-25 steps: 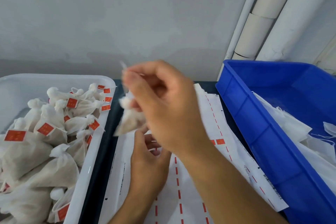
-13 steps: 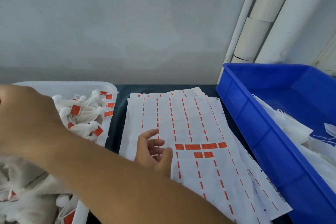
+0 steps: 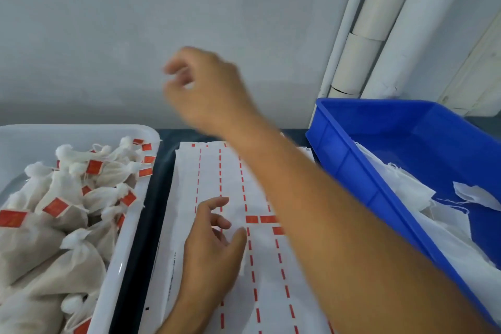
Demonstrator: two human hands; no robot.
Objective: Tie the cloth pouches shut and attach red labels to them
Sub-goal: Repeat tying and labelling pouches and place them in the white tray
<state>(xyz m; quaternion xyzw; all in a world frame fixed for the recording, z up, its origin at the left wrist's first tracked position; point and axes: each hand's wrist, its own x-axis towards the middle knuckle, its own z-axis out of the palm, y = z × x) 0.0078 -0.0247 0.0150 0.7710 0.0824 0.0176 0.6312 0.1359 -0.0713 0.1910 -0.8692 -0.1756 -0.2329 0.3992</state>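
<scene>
Pouches (image 3: 62,225) of white cloth, necks tied and red-tagged, fill the white tray (image 3: 127,249) at left. Blue bin (image 3: 379,171) at right holds flat empty cloth. Between them lie label sheets (image 3: 211,176) with few red labels (image 3: 267,219) left. Right hand (image 3: 206,89) hangs raised, blurred, fingers loosely curled, empty. Left hand (image 3: 214,249) rests on the sheets, fingers relaxed.

This looks like a small packing or hand-assembly workshop. A dark bench (image 3: 162,171) stands against a bare grey wall (image 3: 189,22) with white pipes (image 3: 379,35) in the corner. On it sit a white tray (image 3: 122,252) heaped with tied, red-labelled pouches (image 3: 67,266), label sheets (image 3: 211,171), and a blue plastic crate (image 3: 379,157) of loose white cloth (image 3: 406,198).
</scene>
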